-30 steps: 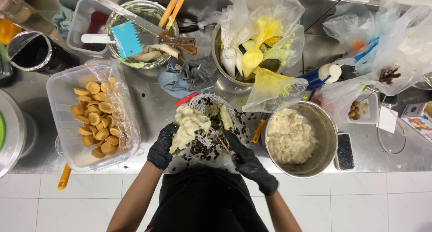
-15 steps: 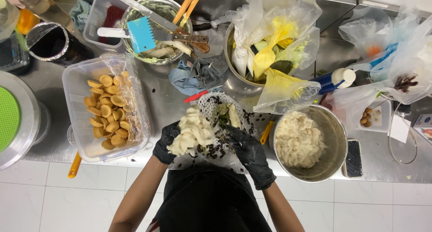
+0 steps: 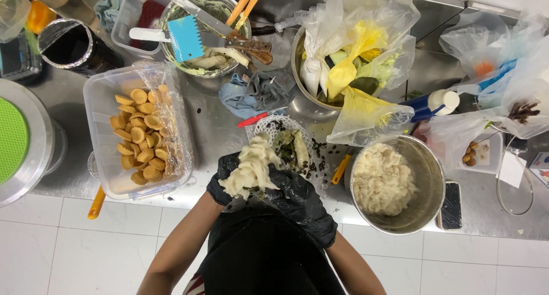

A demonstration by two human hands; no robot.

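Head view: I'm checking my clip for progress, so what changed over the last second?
Little changed. Both black-gloved hands, left hand and right hand, keep holding the pale dough lump over the white mesh basket. The steel bowl of dough and clear tub of tart shells stayed put.

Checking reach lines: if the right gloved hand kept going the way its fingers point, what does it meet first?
The right black-gloved hand points up and left, into the pale dough lump both hands hold. Beyond that sits the white mesh basket of dark bits; depth is unclear.

Steel counter under tub, pot
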